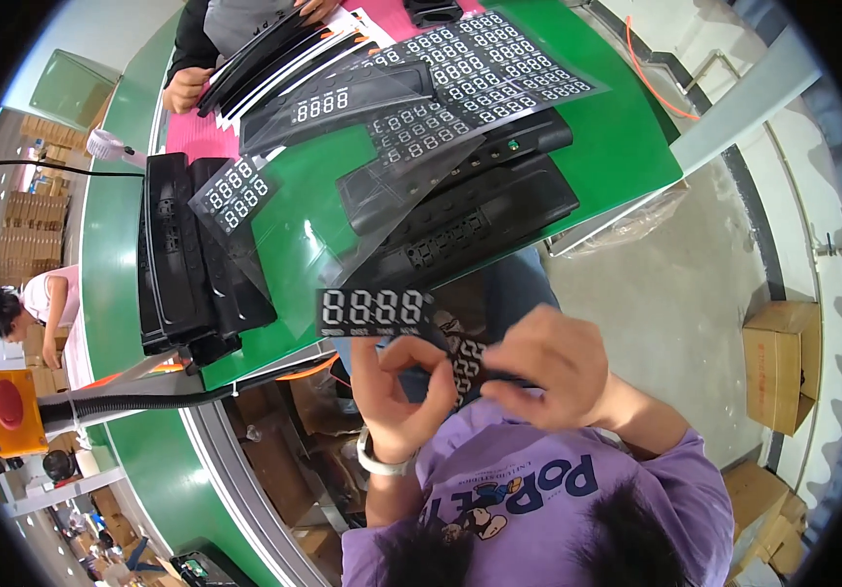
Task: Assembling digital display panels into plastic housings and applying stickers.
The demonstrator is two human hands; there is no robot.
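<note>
At lower centre of the frame, the left hand (394, 386) and right hand (546, 367) pinch one thin black display panel with white segment digits (374, 309) between fingertips, just off the green tabletop (626, 127). Best gripped by its edges, I'd say. Two black plastic housings (186, 254) lie centre-left.

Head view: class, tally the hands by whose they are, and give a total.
Wearer's left hand and right hand, pinching a black four-digit display panel: 2
Co-worker's hands at the green table's far end: 2
Total: 4
</note>
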